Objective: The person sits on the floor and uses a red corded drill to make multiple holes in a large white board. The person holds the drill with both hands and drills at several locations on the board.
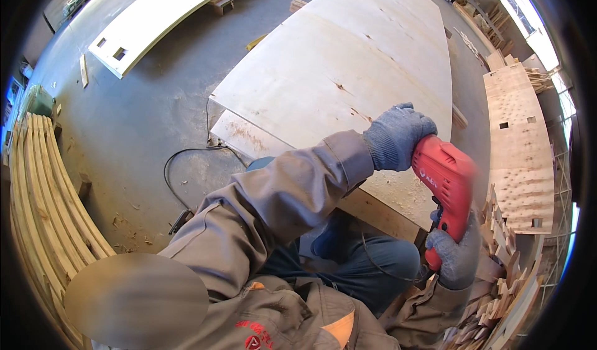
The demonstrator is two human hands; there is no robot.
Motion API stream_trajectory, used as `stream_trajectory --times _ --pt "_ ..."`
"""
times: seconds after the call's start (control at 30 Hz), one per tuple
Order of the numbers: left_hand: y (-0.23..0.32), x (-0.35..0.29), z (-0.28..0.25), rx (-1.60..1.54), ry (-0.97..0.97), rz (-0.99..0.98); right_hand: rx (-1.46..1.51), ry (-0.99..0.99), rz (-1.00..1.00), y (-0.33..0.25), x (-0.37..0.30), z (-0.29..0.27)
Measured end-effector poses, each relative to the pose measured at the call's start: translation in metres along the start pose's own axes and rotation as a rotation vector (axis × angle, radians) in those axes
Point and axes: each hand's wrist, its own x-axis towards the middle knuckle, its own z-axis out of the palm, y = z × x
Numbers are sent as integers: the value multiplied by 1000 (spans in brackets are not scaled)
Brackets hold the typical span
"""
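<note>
A red corded power drill (444,172) is tilted over the near right corner of a large pale plywood panel (323,70). My right hand (457,253), in a grey glove, is wrapped round its handle, slightly blurred. At the drill's front end, my left hand (399,135) is closed, also gloved; it hides the chuck and any bit. Beneath the hands, sawdust is scattered over the panel. The drill's dark cord runs down across my jeans.
Long wooden strips (46,188) are stacked at the left. Another board (168,4) with square holes lies far left, and a holed plywood sheet (519,151) is at right. Wood offcuts (497,275) pile up near my right arm. A black cable (168,169) loops on the floor.
</note>
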Motion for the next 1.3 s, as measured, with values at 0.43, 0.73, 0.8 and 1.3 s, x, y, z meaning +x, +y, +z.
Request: stream_trajectory --times 0.43,0.73,0.8,1.3 --pt "4 -69 -52 162 45 -135 -131 -219 -271 -2 7 37" --pt "-5 -85 -54 -146 66 -332 -29 -255 -354 -4 7 35" --pt "-5 -81 -53 -68 38 -264 -119 -240 -357 -8 14 35" --pt "-168 -86 -169 -204 221 -422 -171 -560 -93 -129 189 161"
